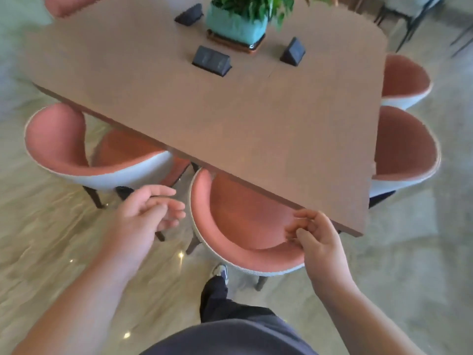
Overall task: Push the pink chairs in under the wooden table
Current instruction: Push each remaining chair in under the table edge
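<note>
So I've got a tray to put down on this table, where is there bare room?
The near half of the wooden table is bare, from the socket boxes to the edge above the pink chairs, and so is the left end. The far middle is crowded: the potted plant sits ringed by the boxes.

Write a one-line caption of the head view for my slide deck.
Right hand at the backrest of a pink chair partly under the wooden table; left hand open beside it.
</note>
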{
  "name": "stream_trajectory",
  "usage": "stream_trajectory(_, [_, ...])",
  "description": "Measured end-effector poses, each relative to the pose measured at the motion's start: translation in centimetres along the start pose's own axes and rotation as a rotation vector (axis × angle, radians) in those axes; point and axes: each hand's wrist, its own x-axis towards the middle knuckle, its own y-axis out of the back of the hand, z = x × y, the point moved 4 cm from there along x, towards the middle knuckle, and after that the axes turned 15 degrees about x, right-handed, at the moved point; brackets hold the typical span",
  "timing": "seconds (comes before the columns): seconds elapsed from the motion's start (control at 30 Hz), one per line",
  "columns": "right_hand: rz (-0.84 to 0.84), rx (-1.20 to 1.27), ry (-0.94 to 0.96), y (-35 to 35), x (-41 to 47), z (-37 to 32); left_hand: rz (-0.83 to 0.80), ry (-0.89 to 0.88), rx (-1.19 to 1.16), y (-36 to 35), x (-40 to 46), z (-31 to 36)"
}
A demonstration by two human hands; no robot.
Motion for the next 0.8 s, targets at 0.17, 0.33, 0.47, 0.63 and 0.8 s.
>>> stream_trajectory(0.17, [0.195,0.053,-0.052,2.4,5.1,1.9,-0.149,-0.025,0.054,-5.2,8.2,2.3])
stream_trajectory(0.33, [0.381,-0.004,-0.122,5.0,10.5,5.1,-0.237,0.043,0.295,-7.0,15.2,0.8])
stream_trajectory(0.47, [0.556,-0.091,-0.26,8.1,12.5,9.1,-0.278,0.134,0.477,-8.4,20.7,-2.8])
stream_trajectory(0.63, [0.682,-0.211,-0.456,10.7,13.4,14.1,-0.364,0.216,0.684,-10.5,25.4,-8.2])
stream_trajectory(0.8, [0.733,-0.417,-0.598,11.4,15.3,18.6,-0.431,0.405,0.797,-13.2,29.3,-13.7])
